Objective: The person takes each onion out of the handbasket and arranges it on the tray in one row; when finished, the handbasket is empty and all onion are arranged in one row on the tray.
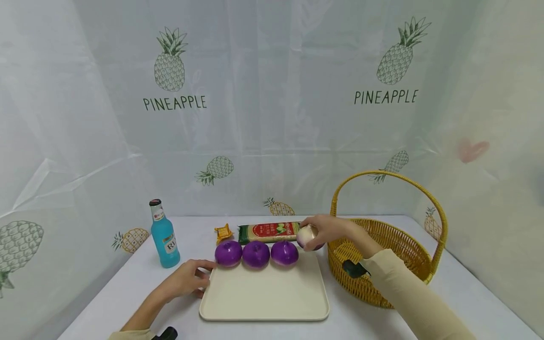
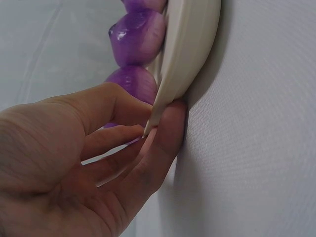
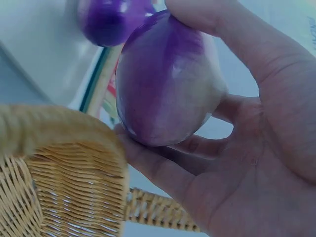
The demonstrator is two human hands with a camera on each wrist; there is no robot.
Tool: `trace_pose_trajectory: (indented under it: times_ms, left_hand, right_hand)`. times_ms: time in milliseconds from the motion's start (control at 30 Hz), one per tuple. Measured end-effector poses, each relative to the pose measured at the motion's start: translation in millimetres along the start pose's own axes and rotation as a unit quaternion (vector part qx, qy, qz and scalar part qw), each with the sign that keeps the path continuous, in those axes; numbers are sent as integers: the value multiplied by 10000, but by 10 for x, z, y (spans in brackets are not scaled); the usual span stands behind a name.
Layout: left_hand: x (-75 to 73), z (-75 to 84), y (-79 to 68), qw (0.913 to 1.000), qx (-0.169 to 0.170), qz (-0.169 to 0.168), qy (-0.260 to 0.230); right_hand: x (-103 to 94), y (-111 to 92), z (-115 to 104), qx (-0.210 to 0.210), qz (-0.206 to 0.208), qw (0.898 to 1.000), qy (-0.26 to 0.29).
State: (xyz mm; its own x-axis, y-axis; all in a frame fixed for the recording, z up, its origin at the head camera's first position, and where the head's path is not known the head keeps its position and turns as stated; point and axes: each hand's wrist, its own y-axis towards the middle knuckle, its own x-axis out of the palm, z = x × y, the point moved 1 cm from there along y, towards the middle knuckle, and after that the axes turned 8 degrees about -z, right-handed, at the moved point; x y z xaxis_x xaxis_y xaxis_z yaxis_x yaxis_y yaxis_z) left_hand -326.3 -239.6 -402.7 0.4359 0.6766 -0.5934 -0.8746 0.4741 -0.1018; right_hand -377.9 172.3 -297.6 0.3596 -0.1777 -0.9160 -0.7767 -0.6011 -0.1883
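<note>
My right hand grips a purple and white onion between thumb and fingers, past the far right corner of the tray. In the head view mostly the pale side of that onion shows. The cream tray lies on the table, with three purple onions in a row along its far edge. At the tray's left side, my left hand pinches the rim, thumb above and a finger underneath, as the left wrist view shows. Part of the onion row appears there beyond the thumb.
A wicker basket with a tall handle stands to the right, beneath my right forearm. Behind the onions lie a red and green packet and a small orange-wrapped item. A blue bottle stands at the left.
</note>
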Motion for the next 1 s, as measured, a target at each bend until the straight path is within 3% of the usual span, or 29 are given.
trace_pose_trajectory:
  times_ms: [167,467,600,1000]
  left_hand:
    - [1,12,-5,10000,-4,9,12]
    - [11,11,-6,10000,-18,4,26]
    - [11,-1,0,10000,-34,24,10]
    - [3,14,0,10000,-4,-6,34]
  right_hand:
    - [64,89,-12,236,-77,9992,-299]
    - [176,193,-69,797,-385,9954,-360]
    - [205,225,-109,875,-517,9937,-466]
    - [282,310,-90,1077,-399,9911,-669]
